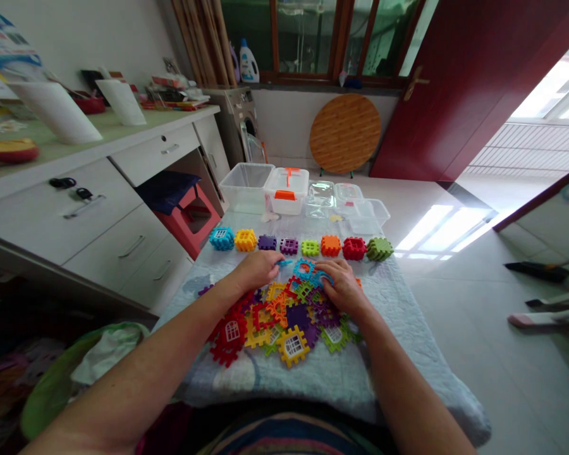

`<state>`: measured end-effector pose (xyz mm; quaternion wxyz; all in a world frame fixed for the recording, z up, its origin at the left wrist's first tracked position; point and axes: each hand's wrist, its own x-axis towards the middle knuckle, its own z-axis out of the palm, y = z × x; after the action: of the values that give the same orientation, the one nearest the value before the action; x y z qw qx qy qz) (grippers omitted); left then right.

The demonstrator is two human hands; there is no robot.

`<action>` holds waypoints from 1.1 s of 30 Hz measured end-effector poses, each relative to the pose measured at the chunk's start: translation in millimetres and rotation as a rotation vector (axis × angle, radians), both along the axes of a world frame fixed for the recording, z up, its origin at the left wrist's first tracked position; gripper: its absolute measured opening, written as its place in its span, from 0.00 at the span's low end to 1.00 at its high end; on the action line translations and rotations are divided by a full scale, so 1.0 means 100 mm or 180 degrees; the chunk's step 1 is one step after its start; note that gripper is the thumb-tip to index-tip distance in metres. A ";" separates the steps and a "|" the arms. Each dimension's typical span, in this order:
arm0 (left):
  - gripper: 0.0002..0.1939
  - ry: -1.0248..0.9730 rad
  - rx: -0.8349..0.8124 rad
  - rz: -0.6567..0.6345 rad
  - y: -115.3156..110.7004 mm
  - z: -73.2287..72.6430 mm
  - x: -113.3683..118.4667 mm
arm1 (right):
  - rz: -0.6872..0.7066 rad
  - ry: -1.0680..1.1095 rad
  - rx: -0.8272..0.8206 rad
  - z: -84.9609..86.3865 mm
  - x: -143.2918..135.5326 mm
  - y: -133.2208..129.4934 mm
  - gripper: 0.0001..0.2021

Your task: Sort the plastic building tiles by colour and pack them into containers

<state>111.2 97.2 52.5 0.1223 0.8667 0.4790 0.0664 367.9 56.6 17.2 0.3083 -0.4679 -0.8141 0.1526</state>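
My left hand (pixel 257 270) is closed, pinching a small blue interlocking building tile (pixel 284 262) between thumb and fingertips above the far edge of the pile. Over the pile's far right side, my right hand (pixel 344 285) has its fingers curled onto another blue building tile (pixel 321 279). A blue openwork tile (pixel 304 269) lies between the two hands. Nearer to me spreads a loose heap of notched tiles: a red tile with a white window (pixel 232 329), a yellow window tile (pixel 293 345), a green window tile (pixel 334 334) and a purple tile (pixel 298 316).
Behind the heap runs a row of tile stacks sorted by colour, from a blue stack (pixel 222 238) to an olive-green stack (pixel 379 249). Clear plastic bins (pixel 246 183) and a lidded box with orange latches (pixel 287 189) line the table's far end. A stool (pixel 180 202) stands left.
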 end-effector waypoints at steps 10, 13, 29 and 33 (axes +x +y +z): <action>0.19 -0.0512 -0.0487 0.0306 -0.02 -0.08 -0.01 | 0.0091 -0.0557 -0.0175 -0.03 -0.12 0.04 0.16; 0.23 -0.0212 -0.0033 0.0407 -0.05 -0.11 -0.01 | 0.0044 -0.0559 -0.0174 -0.02 -0.10 0.04 0.12; 0.30 -0.0724 0.0993 -0.0563 -0.38 0.07 0.60 | -0.0396 0.1925 -0.1040 0.05 -0.15 0.05 0.09; 0.26 -0.0594 0.1092 -0.0411 -0.46 0.10 0.72 | -0.0167 0.2616 -0.1512 0.09 -0.18 0.02 0.14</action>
<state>183.6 51.7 62.7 0.0207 0.8939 0.3906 0.2191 349.7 59.0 26.1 0.4931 -0.4466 -0.5552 0.4991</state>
